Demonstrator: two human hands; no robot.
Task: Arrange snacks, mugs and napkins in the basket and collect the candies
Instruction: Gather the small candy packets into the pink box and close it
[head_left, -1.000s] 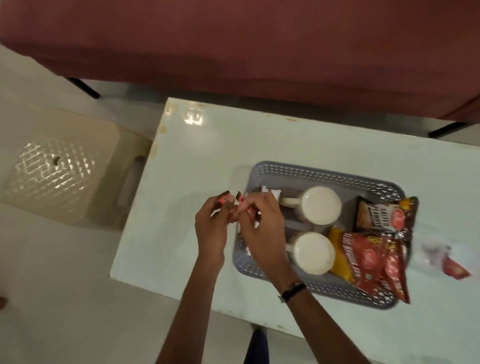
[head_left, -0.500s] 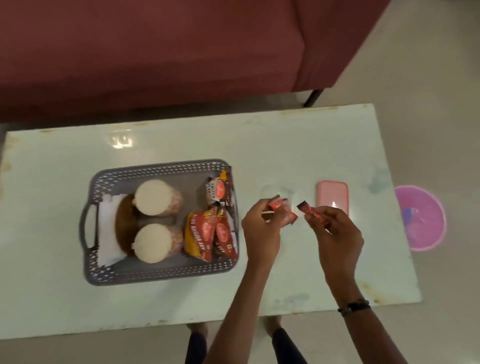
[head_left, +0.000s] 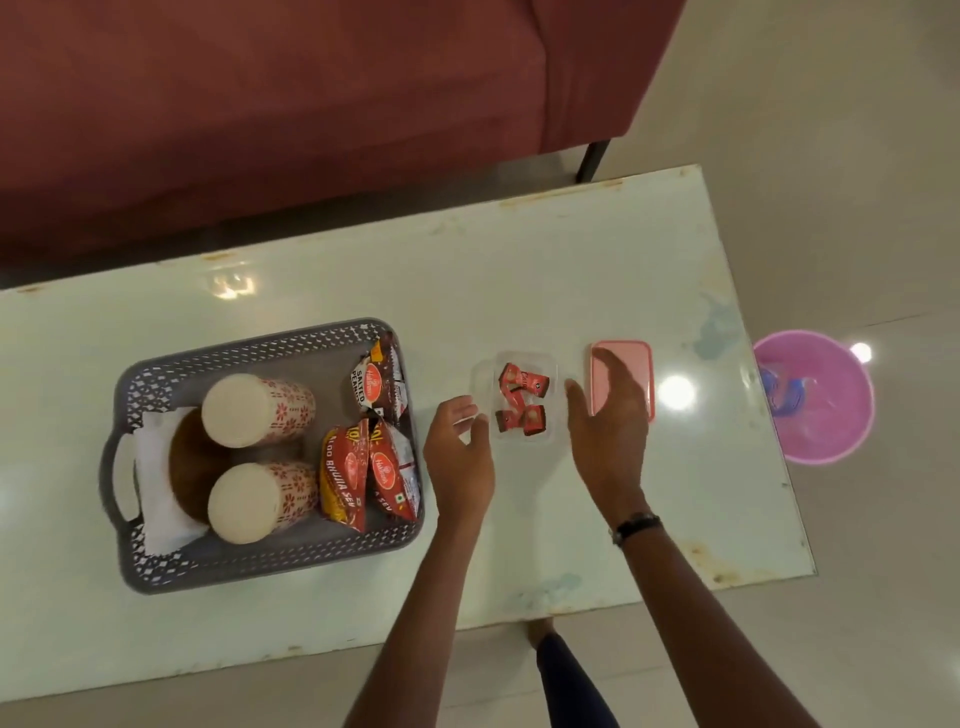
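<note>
Head view, looking down: both hands open and empty, left hand (head_left: 460, 457) beside a clear tub (head_left: 551, 415) of red candies (head_left: 521, 397), right hand (head_left: 610, 421) over its pink lid (head_left: 631, 358), basket (head_left: 260, 566) with mugs (head_left: 244, 410), snacks (head_left: 363, 473), napkins (head_left: 156, 519) at left.

Glossy tabletop (head_left: 519, 270), perforated grey plastic basket (head_left: 260, 564), clear plastic box (head_left: 480, 376), shiny foil snack packets (head_left: 363, 467).

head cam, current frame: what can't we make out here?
- Head view: brown item under the two upturned floral mugs in the grey plastic basket; mugs hide most of it.
- Pink lid: partly covered by the right hand.
- Red candy wrappers in the clear box: exact count unclear, overlapping.
- Blue object in the pink bucket: glare, blurred.
</note>
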